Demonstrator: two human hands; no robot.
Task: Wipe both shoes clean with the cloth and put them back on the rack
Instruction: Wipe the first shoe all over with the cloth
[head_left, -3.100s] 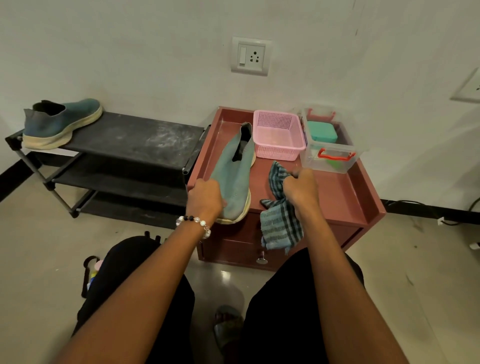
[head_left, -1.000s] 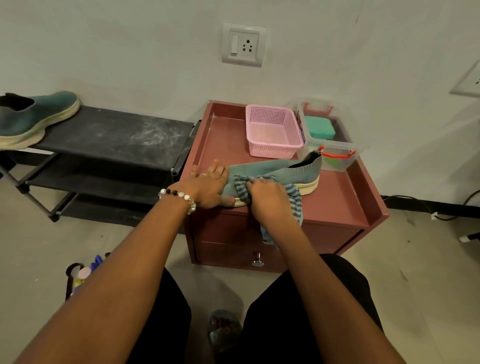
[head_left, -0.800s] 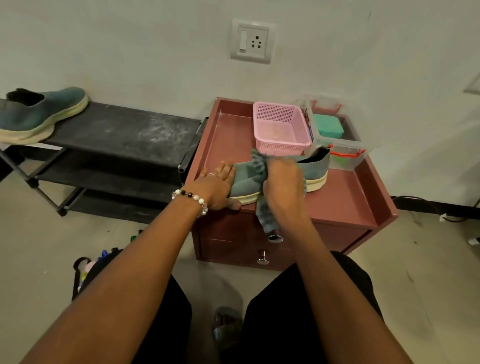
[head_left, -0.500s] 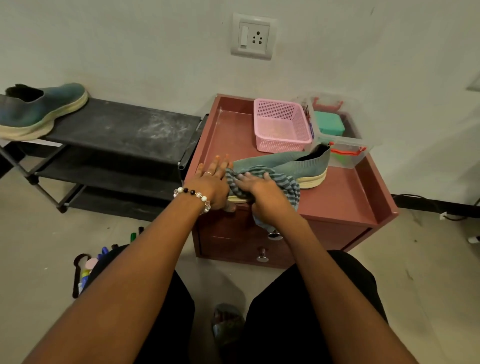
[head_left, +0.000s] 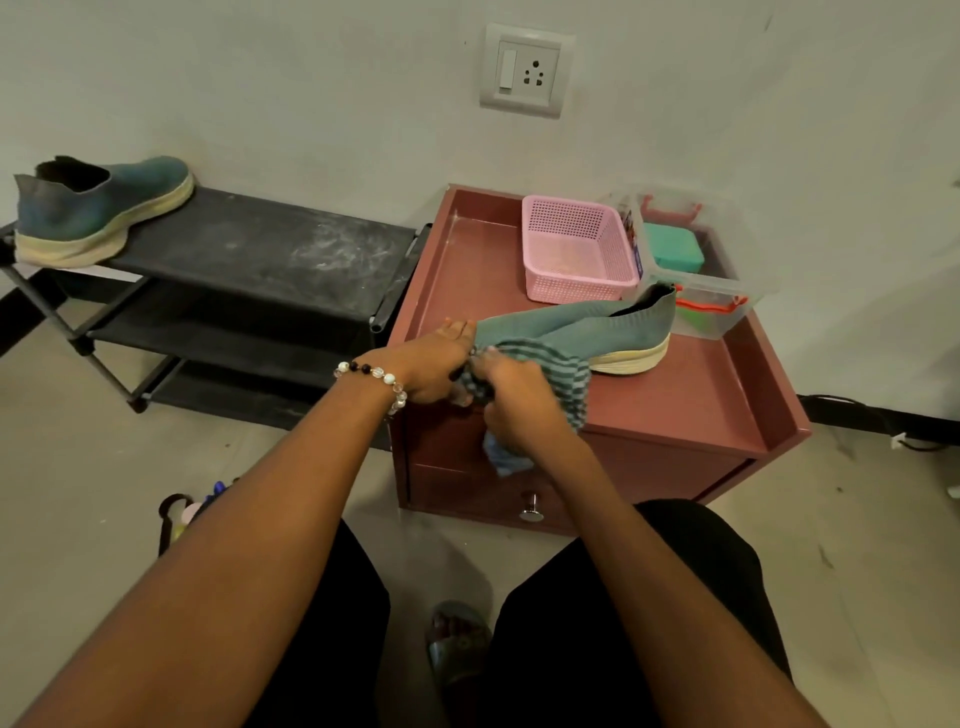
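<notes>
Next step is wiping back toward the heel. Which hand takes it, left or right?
Right, probably. The right hand already grips the cloth against the shoe, while the left hand steadies the toe end.

Shoe (head_left: 597, 325) toe hidden behind left hand (head_left: 426, 369) and cloth (head_left: 563, 371); clear box (head_left: 719, 306) contents unclear.

On the cabinet (head_left: 701, 395), the left hand (head_left: 426, 369) grips the green shoe's (head_left: 597, 327) toe at nine o'clock; the right hand (head_left: 511, 400) presses the striped cloth (head_left: 566, 369) against it.
</notes>
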